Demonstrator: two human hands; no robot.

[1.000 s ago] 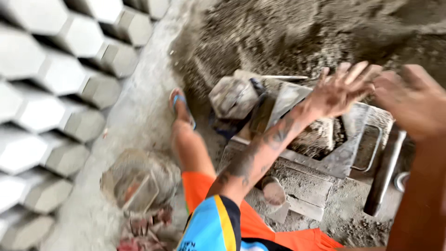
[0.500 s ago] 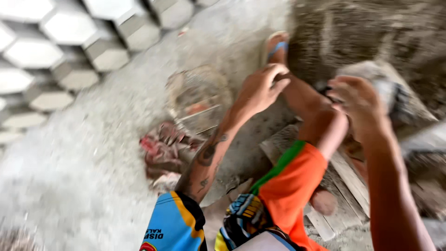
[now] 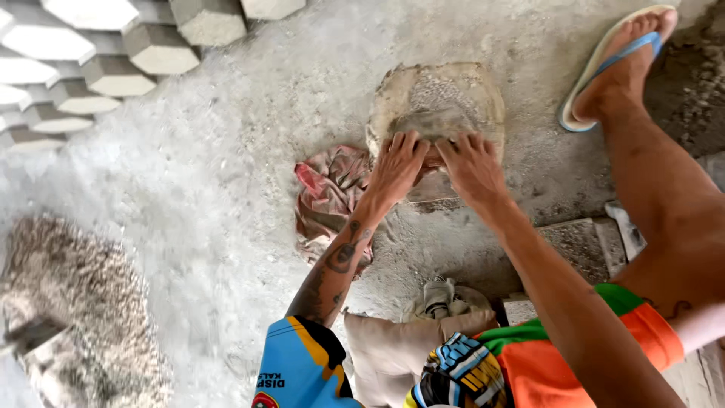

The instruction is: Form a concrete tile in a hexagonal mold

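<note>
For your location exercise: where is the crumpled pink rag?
The crumpled pink rag lies on the concrete floor, left of the dusty round basin, beside the left hand.

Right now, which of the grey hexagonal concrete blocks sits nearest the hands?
The grey hexagonal concrete block at the top centre, rightmost-but-one in the row; the others lie farther left. Both the left hand and right hand rest on the dusty round basin.

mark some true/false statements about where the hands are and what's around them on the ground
1. Both hands rest on the dusty round basin. True: the left hand and right hand lie on the near rim of the basin.
2. A crumpled reddish cloth lies beside the basin. True.
3. The foot wears a black boot. False: it wears a blue-strapped flip-flop.
4. The hexagonal blocks are stacked on the basin. False: they stand apart, at upper left.
5. A gravel heap lies at lower left. True.
</note>
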